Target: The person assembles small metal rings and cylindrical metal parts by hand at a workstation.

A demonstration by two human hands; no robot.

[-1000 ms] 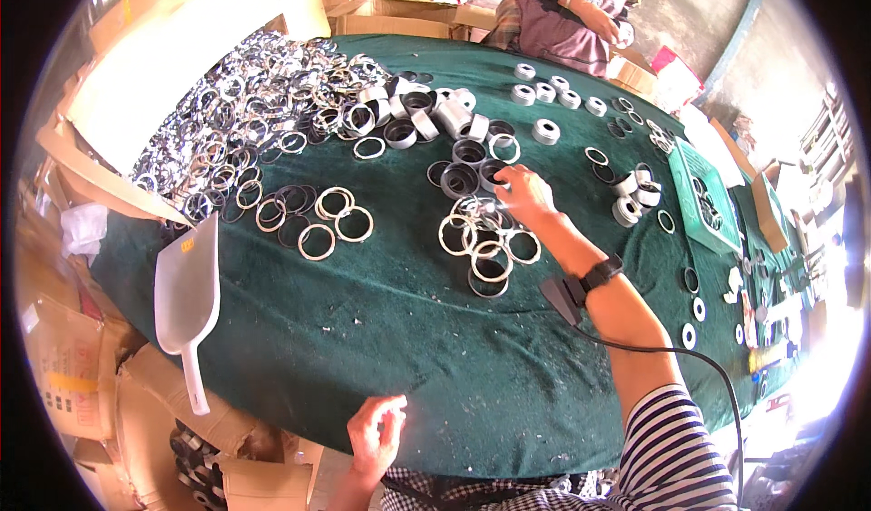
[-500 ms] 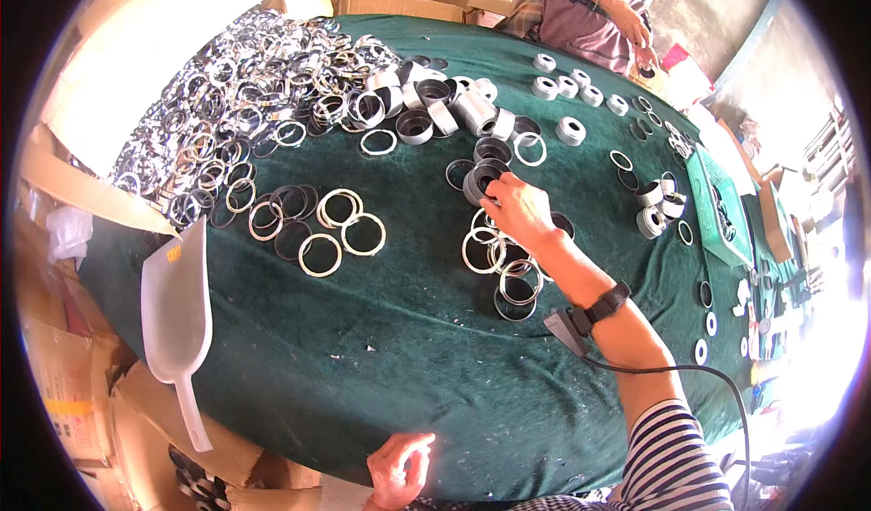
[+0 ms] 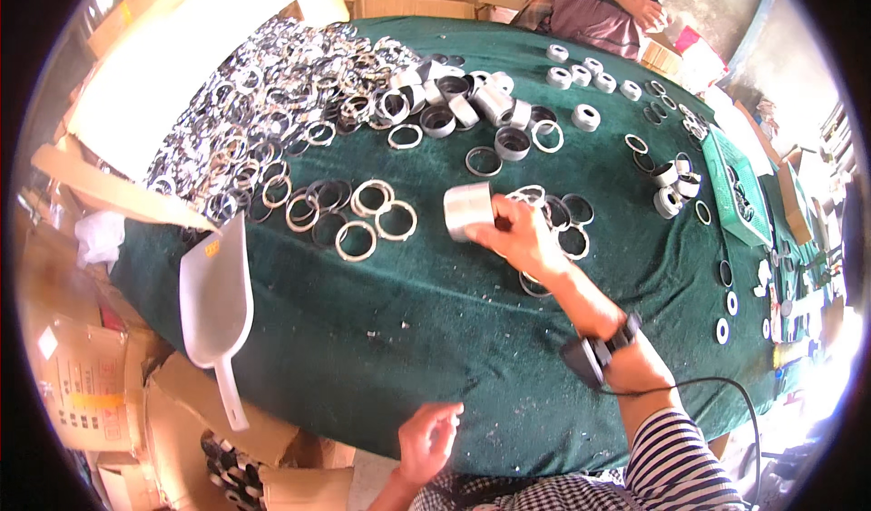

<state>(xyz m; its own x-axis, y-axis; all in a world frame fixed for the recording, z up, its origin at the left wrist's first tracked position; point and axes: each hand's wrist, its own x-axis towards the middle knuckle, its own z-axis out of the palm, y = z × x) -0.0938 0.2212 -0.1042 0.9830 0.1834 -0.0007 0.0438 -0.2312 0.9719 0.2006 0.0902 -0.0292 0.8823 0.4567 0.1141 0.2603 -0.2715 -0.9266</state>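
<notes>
My right hand (image 3: 524,236) grips a silver metal cup-shaped ring (image 3: 469,212), held tilted above the green cloth. Fingers and thumb wrap its right end. Under and behind that hand lie several thin metal rings (image 3: 574,241), partly hidden by it. Another silver cup with a dark inside (image 3: 513,143) stands just beyond, beside a single thin ring (image 3: 484,161). At the near edge of the table my left hand (image 3: 428,442) hovers, loosely curled, thumb and fingers apart with nothing between them.
A big heap of thin rings (image 3: 272,103) fills the far left, with silver cups (image 3: 493,103) beside it. A grey scoop (image 3: 218,302) lies at the left edge. Right stands a green basket (image 3: 737,194). Across the table is another person (image 3: 590,3). A cable (image 3: 708,380) trails from my right wrist.
My right hand has lifted the silver cup off the cloth and brought it nearer and left, tilting it. The left hand has risen slightly. The whole view has shifted a little.
</notes>
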